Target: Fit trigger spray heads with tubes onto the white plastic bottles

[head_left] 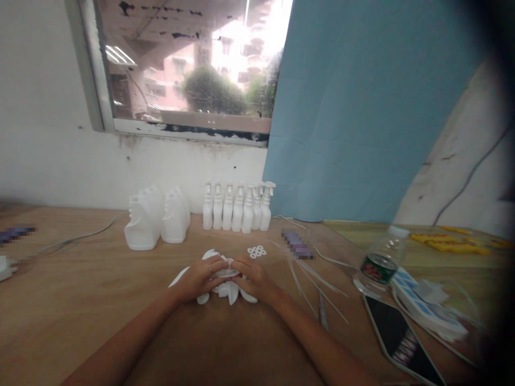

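My left hand [200,277] and my right hand [255,277] meet over the table, fingers curled toward each other. Between their fingertips is a small white plastic piece [228,272], its exact kind partly hidden by the fingers. More white plastic parts [229,292], which resemble trigger sprayer heads, lie in a loose heap under and around both hands. Just beyond my right hand, several small white rings [256,251] lie flat in a cluster. A ring shows on a finger of my left hand.
White spray bottles [237,212] stand upright by the wall, left of the curtain [346,118]. White jugs [142,228] are further left. Thin white tubes [309,279] lie to the right, near a water bottle [378,268], a phone [402,340] and a power strip [426,305].
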### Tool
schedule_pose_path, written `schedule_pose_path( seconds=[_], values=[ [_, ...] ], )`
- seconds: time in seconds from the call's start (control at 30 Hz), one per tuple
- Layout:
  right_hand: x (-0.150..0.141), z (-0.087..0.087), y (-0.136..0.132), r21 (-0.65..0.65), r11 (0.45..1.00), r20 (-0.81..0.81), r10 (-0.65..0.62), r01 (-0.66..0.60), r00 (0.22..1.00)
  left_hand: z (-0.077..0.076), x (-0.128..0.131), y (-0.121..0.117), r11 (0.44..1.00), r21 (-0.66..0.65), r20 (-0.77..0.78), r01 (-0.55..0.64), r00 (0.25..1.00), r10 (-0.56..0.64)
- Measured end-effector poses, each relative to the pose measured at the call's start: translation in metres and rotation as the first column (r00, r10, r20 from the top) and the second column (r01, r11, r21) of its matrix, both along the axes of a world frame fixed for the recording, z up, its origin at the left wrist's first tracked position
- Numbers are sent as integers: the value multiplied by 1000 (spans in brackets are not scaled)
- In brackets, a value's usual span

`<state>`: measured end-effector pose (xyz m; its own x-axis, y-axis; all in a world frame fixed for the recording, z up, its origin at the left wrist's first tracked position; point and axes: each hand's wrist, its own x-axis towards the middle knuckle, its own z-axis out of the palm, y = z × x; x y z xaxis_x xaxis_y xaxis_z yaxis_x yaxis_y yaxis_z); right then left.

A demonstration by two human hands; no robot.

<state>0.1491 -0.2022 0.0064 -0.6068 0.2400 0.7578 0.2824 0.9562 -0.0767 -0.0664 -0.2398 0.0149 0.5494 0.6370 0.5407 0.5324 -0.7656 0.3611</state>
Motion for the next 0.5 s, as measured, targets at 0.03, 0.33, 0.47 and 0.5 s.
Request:
schedule_pose_path(
  seconds=[0.03, 0.33, 0.47, 0.5],
  values=[
    [0, -1, 0, 8, 1000, -6, -4, 4, 1000, 1, 0, -1, 1000, 13, 5, 2, 1000, -2],
    [-4, 5, -1, -95, 995, -45, 33, -37, 998, 4, 2, -2, 991, -105, 83, -79, 993, 88],
    [-4, 13, -2, -230, 970, -17, 74, -76, 997, 4, 3, -1, 982, -163, 126, -99, 985, 121],
    [-2, 15, 0, -257, 963, -19, 74, -76, 997, 3, 3, 0, 980, -165, 145, -111, 980, 135]
  ],
)
